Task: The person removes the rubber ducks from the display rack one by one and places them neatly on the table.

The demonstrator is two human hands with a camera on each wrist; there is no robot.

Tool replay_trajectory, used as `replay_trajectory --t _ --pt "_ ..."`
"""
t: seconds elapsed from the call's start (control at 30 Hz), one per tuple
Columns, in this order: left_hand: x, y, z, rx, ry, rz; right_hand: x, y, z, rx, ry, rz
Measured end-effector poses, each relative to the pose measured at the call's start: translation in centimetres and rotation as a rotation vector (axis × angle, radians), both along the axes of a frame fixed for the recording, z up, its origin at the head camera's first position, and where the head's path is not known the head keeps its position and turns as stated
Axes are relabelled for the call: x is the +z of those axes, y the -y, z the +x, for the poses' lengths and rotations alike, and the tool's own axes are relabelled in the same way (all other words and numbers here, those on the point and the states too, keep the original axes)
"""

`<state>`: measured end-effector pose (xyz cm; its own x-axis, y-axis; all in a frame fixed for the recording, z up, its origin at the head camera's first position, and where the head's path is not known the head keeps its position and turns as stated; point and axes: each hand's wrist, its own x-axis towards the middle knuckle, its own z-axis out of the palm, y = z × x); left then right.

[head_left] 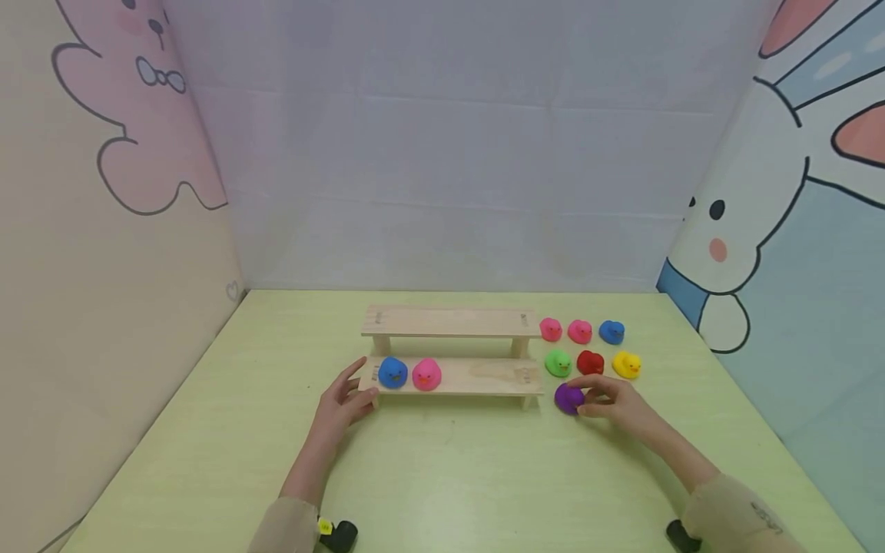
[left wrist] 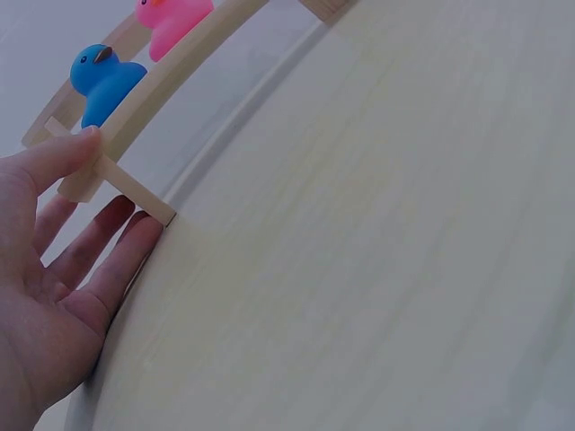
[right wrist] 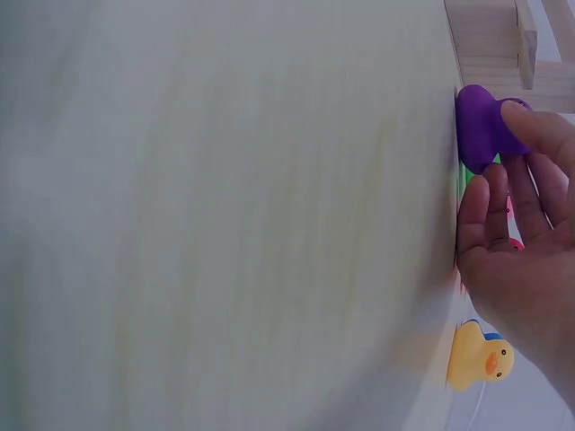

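At the left end of the two-tier wooden stand (head_left: 477, 376), my left hand (head_left: 341, 401) holds the lower board, thumb on the front corner and index finger by the back corner. In the left wrist view, other fingers of that hand lie by the stand's leg (left wrist: 139, 193). A blue rubber duck (head_left: 392, 372) and a pink rubber duck (head_left: 426, 374) sit side by side on the lower board. Right of the stand, my right hand (head_left: 611, 401) pinches a purple rubber duck (right wrist: 481, 130) between thumb and fingers, at the tabletop. The fingers partly cover this duck.
Behind the purple duck stand a green duck (head_left: 558, 362), a red duck (head_left: 591, 362) and a yellow duck (head_left: 627, 365). Farther back are two pink ducks (head_left: 580, 332) and a blue duck (head_left: 611, 332). The upper board (head_left: 449, 320) rises behind the lower one.
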<state>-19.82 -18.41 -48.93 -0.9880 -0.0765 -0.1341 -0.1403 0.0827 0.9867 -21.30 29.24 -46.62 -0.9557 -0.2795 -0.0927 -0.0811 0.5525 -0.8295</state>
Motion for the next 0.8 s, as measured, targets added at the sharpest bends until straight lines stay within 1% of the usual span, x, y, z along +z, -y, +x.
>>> replay_trajectory --t 0.17,0.37,0.63,0.8 --pt "0.10 0.02 0.04 -0.003 0.006 0.005 0.03 -0.02 0.01 0.002 0.030 -0.018" --pt "-0.02 0.04 0.06 -0.005 0.001 0.010 -0.05 0.01 0.09 -0.002 0.073 -0.032" --pt "-0.04 0.05 0.07 -0.004 -0.004 0.008 -0.11 0.05 0.16 0.009 0.074 -0.042" --pt "-0.11 0.03 0.06 -0.001 -0.005 0.005 -0.44 -0.04 0.10 -0.008 0.069 -0.039"
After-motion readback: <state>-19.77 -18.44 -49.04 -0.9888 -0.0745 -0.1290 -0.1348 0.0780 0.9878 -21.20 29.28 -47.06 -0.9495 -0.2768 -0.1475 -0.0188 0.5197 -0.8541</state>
